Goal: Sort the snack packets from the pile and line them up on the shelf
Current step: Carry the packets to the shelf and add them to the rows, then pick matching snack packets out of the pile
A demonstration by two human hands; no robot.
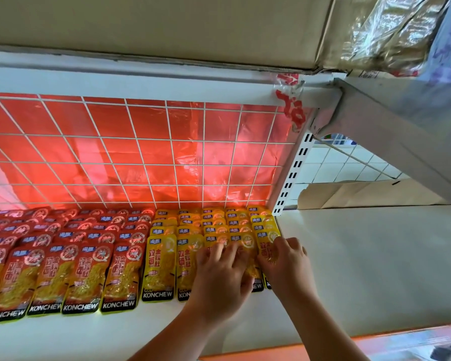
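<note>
My left hand [220,269] and right hand [284,259] press flat, fingers spread, on yellow foil "KONCHEW" packets [158,268]; the white shelf [362,256] runs on right of them.

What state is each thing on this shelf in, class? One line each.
Red foil snack packets: flat, overlapping columns, left.
Yellow foil snack packets: flat, overlapping columns, beside the red.
Left hand: fingers spread, pressing yellow packets.
Right hand: touching rightmost yellow column; grip unclear.
White metal shelf: level, carrying both colours.
</note>
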